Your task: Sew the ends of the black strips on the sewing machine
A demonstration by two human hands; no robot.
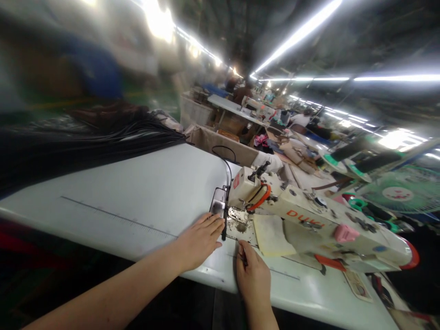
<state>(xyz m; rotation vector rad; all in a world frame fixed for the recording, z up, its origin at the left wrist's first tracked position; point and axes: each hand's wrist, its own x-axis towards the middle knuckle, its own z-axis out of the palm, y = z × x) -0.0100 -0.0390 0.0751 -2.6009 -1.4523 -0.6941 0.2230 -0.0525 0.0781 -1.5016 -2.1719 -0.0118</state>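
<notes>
My left hand (pixel 202 240) lies flat, fingers stretched forward over the metal plate (pixel 219 206) beside the needle area of a sewing machine (pixel 292 211). Its fingertips are next to a narrow black strip (pixel 224 229), perhaps touching it. This strip passes by the presser foot and curls up behind the machine head. To the right, just in front of the machine bed, my right hand (pixel 253 272) is closed with curled fingers. Something small and dark shows between thumb and fingers, too hidden to name.
A heap of long black strips (pixel 85 146) covers the table's far left. A ruler scale (pixel 120 219) is printed on the white tabletop (pixel 137 183). Yellow cloth (pixel 273 236) lies under the machine arm. A green fan (pixel 398 192) and thread cones (pixel 347 151) stand at right.
</notes>
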